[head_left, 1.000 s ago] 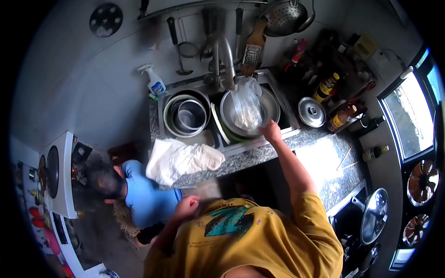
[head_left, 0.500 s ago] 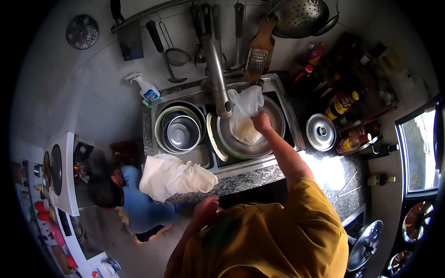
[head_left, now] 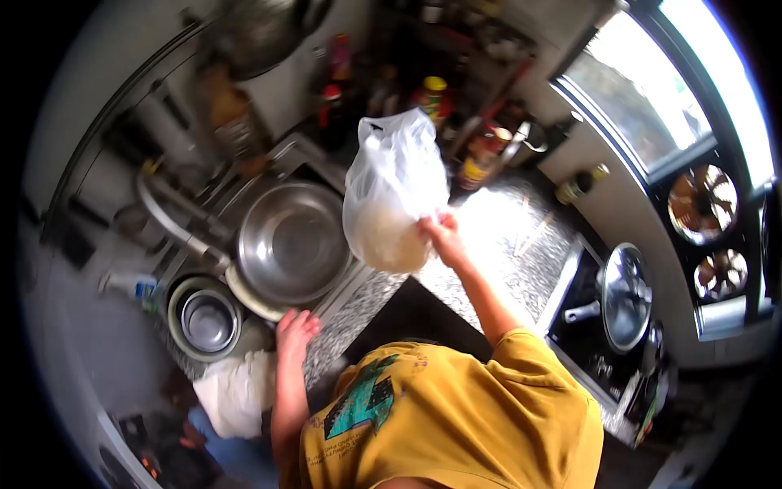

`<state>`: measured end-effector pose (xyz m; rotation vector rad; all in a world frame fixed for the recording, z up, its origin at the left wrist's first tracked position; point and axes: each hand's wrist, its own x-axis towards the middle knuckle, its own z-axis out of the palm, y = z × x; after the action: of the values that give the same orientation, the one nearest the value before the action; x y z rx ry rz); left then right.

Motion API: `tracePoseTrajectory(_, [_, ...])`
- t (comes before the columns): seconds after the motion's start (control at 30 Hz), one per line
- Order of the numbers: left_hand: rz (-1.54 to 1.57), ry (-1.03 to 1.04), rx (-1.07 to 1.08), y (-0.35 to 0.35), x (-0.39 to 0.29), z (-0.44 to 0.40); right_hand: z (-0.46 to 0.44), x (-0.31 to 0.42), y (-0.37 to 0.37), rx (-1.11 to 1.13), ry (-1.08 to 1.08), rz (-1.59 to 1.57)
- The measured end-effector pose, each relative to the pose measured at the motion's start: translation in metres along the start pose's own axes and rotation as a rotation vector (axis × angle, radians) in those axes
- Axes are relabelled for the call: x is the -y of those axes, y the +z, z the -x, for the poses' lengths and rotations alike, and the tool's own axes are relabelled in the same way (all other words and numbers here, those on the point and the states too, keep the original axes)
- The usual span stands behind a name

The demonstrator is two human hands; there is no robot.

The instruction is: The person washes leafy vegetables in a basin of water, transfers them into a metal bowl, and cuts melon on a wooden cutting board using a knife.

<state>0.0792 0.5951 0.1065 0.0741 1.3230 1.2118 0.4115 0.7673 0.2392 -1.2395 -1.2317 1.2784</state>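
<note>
My right hand [head_left: 442, 232] grips the side of a translucent plastic bag [head_left: 397, 175], holding it up above the counter to the right of the sink. A pale mass fills the bottom of the bag; its kind cannot be made out. Close to the bag, a wide steel basin [head_left: 293, 236] sits in the sink with a bare, shiny inside. My left hand [head_left: 297, 330] is at the sink's front edge, fingers stretched and nothing in them. Just beyond it, a pale curved rim [head_left: 248, 297] shows beside the basin.
Nested bowls [head_left: 210, 320] occupy the sink's other side, near the faucet [head_left: 183, 232]. A white cloth [head_left: 236, 391] hangs by the counter edge, partly covering a person in blue [head_left: 232, 448]. Bottles [head_left: 485, 159] line the back. A lidded pan [head_left: 626, 297] stands on the stove at right.
My right hand has lifted the bag out of the basin and moved it right, over the counter. My left hand has come forward to the sink edge and opened. The view has turned right.
</note>
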Motion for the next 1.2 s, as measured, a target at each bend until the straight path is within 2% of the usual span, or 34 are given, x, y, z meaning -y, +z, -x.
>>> tracePoseTrajectory(0.1, [0.049,-0.020,-0.008,0.009,-0.028,-0.023,0.022,-0.011,-0.037,-0.162,0.107,-0.049])
tracePoseTrajectory(0.17, [0.042,-0.057,0.004,0.004,-0.019,-0.032,0.045,-0.025,-0.068,-0.211,0.120,-0.093])
tracePoseTrajectory(0.27, [0.052,-0.110,-0.015,-0.009,0.001,-0.039,0.066,-0.045,-0.112,-0.248,0.130,-0.338])
tracePoseTrajectory(0.43, [0.124,-0.148,-0.014,-0.018,0.002,-0.070,0.096,-0.023,-0.128,-0.284,0.010,-0.697])
tracePoseTrajectory(0.6, [0.079,-0.013,-0.068,-0.009,-0.006,-0.072,0.146,0.001,-0.127,-0.270,0.017,-0.830])
tracePoseTrajectory(0.9, [0.004,0.076,0.082,-0.020,-0.019,-0.035,0.245,0.034,-0.125,-0.360,0.016,-0.777])
tracePoseTrajectory(1.03, [-0.053,0.190,0.148,-0.011,-0.021,-0.001,0.288,0.026,-0.134,-0.321,-0.085,-0.726])
tracePoseTrajectory(1.2, [-0.121,0.191,0.212,-0.005,-0.007,0.039,0.367,0.017,-0.146,-0.351,-0.075,-0.579])
